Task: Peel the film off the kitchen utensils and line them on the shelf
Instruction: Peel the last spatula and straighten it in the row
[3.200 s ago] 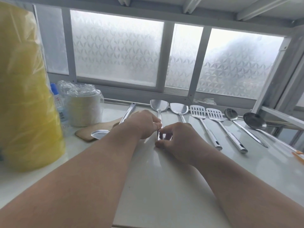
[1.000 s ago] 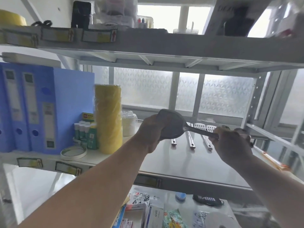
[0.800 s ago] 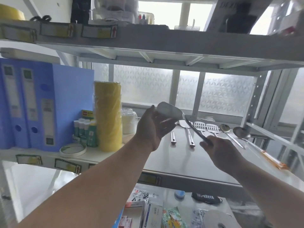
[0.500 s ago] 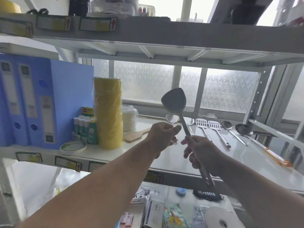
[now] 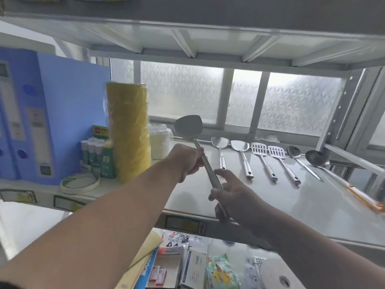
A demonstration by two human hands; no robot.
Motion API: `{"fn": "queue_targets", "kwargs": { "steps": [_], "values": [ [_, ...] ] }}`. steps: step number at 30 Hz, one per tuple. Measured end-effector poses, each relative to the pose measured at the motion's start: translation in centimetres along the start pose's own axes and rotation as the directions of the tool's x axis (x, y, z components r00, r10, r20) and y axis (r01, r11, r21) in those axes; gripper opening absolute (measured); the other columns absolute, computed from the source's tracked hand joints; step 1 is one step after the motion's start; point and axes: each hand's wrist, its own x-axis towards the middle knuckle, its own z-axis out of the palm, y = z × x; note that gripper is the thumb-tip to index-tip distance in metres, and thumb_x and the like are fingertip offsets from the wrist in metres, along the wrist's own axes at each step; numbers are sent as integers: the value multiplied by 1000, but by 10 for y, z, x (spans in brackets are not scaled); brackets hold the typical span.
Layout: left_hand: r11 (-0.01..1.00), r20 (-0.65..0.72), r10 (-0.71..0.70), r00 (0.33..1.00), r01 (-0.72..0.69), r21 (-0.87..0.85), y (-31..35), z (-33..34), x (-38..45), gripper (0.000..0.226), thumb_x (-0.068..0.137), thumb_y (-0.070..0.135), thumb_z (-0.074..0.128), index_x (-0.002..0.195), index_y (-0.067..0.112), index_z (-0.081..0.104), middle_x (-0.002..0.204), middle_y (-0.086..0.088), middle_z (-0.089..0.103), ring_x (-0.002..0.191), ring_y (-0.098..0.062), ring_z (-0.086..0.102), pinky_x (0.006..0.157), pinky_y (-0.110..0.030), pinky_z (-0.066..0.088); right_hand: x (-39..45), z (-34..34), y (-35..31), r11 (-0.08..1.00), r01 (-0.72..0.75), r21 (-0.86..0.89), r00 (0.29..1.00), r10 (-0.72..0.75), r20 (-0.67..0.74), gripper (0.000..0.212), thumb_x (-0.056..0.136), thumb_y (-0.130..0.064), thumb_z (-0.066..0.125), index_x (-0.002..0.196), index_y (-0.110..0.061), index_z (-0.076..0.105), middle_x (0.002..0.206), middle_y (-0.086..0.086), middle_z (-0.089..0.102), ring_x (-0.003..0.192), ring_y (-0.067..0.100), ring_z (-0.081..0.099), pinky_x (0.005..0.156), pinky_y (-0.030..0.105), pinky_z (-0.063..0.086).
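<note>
I hold a steel turner (image 5: 189,128) upright above the white shelf (image 5: 281,207), its blade pointing up. My left hand (image 5: 187,161) pinches the upper handle just under the blade. My right hand (image 5: 231,195) wraps the lower handle, forefinger stretched out. I cannot tell whether film covers it. Behind, lying in a row on the shelf, are two turners (image 5: 220,142) (image 5: 240,146), two slotted spatulas (image 5: 259,149) (image 5: 276,152), a spoon (image 5: 293,152) and a ladle (image 5: 315,158).
A tall yellow wrapped roll (image 5: 129,132), a white roll (image 5: 159,142), glue sticks (image 5: 93,157), a tape ring (image 5: 80,182) and blue binders (image 5: 52,113) fill the shelf's left end. An upper shelf (image 5: 187,24) hangs close overhead. Boxes and packets lie on the lower shelf (image 5: 198,265).
The turner came off the shelf and was tipped upright. Over the last half second my left hand slid up to the neck under the blade, and the view moved closer to the shelf.
</note>
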Motion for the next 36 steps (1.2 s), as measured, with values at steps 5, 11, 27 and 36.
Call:
{"fn": "queue_targets", "kwargs": {
  "steps": [5,11,27,36],
  "values": [
    [993,-59,-65,996,59,-102,2,7,41,13,100,14,73,88,8,72,80,-8,77,62,-14,69,51,-22,55,8,0,1,834,201,-514,979,-184,84,66,103,-41,50,159,-43,14,125,1,58,103,20,56,87,33,42],
    [995,6,39,999,-40,92,-2,25,92,14,101,13,68,98,3,76,92,-15,79,68,-21,67,71,-34,56,75,0,8,784,214,-582,976,-199,92,59,106,-45,42,159,-34,19,97,-12,53,89,12,52,80,34,40],
    [945,49,103,993,-113,307,-25,8,141,14,93,6,75,80,2,74,77,-17,73,70,-30,73,91,-47,65,160,-13,33,767,301,-567,946,-317,74,36,108,-50,34,137,-36,51,82,-8,62,76,13,60,77,39,52],
    [381,52,163,985,-111,918,-20,-16,123,37,94,39,73,129,26,75,133,1,69,129,-21,61,103,-29,48,157,-8,35,693,194,-695,969,-246,25,38,107,-49,39,109,-14,53,76,2,51,70,28,49,65,40,46]
  ]
}}
